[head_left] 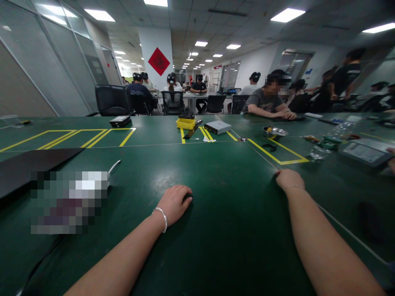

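My left hand (175,202) rests palm down on the green table (216,230), near the middle. Its fingers curve toward the tabletop, the thumb stands apart from them, and a dark shadow lies between; no held object shows. A pale twisted bracelet (162,219) circles the left wrist. Farther right, my right hand (290,179) is closed on the table beside a thin pale seam line, just in front of a yellow tape outline (293,161). Its curled fingertips face down, so anything inside them is hidden.
On the left lie a blurred-out item (69,201) with a cable and a black flat panel (33,166). Across the table are a yellow tray (185,123), a grey box (217,127) and a metal bowl (275,131). Right: a plastic bottle (331,139), a grey device (366,151), a seated person (268,100).
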Motion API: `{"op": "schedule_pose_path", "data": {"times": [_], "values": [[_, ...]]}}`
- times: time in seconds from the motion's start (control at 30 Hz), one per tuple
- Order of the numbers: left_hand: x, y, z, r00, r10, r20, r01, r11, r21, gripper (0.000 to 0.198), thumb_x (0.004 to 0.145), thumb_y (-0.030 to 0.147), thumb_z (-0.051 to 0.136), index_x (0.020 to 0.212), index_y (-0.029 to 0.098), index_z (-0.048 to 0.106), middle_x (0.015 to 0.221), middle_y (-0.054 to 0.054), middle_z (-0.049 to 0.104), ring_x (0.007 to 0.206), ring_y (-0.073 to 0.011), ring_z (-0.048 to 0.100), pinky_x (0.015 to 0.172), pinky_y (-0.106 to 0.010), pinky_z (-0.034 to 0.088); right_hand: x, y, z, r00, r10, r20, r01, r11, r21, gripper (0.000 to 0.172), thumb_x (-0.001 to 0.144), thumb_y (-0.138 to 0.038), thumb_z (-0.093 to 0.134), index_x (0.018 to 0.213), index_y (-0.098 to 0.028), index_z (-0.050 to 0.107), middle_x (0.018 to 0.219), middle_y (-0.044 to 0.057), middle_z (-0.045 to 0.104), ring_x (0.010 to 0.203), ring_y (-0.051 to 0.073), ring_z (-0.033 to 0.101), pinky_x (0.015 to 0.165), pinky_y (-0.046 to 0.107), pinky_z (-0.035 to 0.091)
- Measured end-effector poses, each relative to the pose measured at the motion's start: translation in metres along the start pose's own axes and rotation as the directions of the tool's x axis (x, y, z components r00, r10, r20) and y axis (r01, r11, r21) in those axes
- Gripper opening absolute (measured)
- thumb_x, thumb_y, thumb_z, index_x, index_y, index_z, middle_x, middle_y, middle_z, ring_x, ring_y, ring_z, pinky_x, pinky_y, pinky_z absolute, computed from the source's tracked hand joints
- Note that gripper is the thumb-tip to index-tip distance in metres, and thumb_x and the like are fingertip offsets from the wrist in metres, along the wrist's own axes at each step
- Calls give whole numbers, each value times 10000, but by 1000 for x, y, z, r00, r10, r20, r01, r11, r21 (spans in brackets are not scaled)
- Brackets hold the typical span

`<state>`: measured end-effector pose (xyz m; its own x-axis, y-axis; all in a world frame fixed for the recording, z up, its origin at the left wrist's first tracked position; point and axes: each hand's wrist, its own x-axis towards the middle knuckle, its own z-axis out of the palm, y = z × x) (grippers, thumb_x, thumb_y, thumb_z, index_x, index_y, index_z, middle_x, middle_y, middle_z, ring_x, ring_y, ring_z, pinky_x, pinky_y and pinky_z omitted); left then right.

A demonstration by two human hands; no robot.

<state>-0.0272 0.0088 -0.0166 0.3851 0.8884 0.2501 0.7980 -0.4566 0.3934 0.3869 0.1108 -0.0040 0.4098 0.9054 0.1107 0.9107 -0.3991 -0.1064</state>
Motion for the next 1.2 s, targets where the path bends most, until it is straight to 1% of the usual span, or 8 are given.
{"op": "schedule_pose_path", "data": {"times": [0.37,0.5,0.63,0.73,0.83,0.97,1.07,1.2], "values": [[2,2,-1,1000,-6,5,6,1000,-18,136,791,249,466,883,211,558,969,-37,602,942,-183,526,855,-348,384,-10,-13,-7,994,99,-48,-96,994,51,365,785,-245,363,1082,-135,546,959,194,587,878,317,541,661,402,412],[2,1,-2,1000,-11,-6,11,1000,-14,165,798,270,456,926,217,546,959,-37,603,928,-190,529,843,-353,387,-32,-51,-18,965,-218,-142,235,966,111,338,805,-243,348,1021,-98,564,944,195,586,847,277,539,680,376,390],[1,2,-2,1000,-30,-10,30,999,-27,181,811,303,437,942,213,524,942,-37,596,901,-196,530,812,-356,396,-81,-119,-20,791,-599,-123,612,774,161,224,793,-256,417,934,-186,577,944,71,598,833,169,534,699,265,384],[1,4,-2,999,-52,-13,51,997,-62,179,815,339,427,896,203,510,859,-26,596,828,-188,538,760,-341,409,-131,-163,-14,534,-835,-135,844,516,147,160,792,-243,437,866,-185,566,837,47,597,778,152,525,681,253,381],[2,6,-2,1000,-25,-13,24,994,-107,173,821,336,415,893,205,503,823,-15,592,790,-175,539,733,-317,408,-172,-187,-6,339,-920,-197,940,323,110,159,809,-225,418,861,-160,553,787,64,581,763,162,514,687,270,376],[4,5,-1,1000,-13,26,18,982,-190,150,830,256,379,801,202,516,763,-3,590,738,-150,542,687,-272,404,-185,-193,0,209,-955,-210,973,182,142,216,823,-287,420,939,-156,548,812,67,586,763,164,516,702,272,381],[5,1,1,995,-100,28,103,946,-306,187,842,274,346,781,204,508,702,18,582,672,-130,538,641,-248,399,-164,-184,-7,279,-934,-222,954,242,179,339,829,-372,398,1078,-168,503,921,70,587,831,170,515,747,271,385],[4,-2,0,979,-206,-3,188,898,-398,247,854,348,307,836,207,509,630,37,536,601,-117,511,597,-234,382,-108,-146,-19,723,-633,-277,667,744,40,353,833,-315,364,1106,-135,496,1021,142,534,936,224,479,805,330,366]]}}
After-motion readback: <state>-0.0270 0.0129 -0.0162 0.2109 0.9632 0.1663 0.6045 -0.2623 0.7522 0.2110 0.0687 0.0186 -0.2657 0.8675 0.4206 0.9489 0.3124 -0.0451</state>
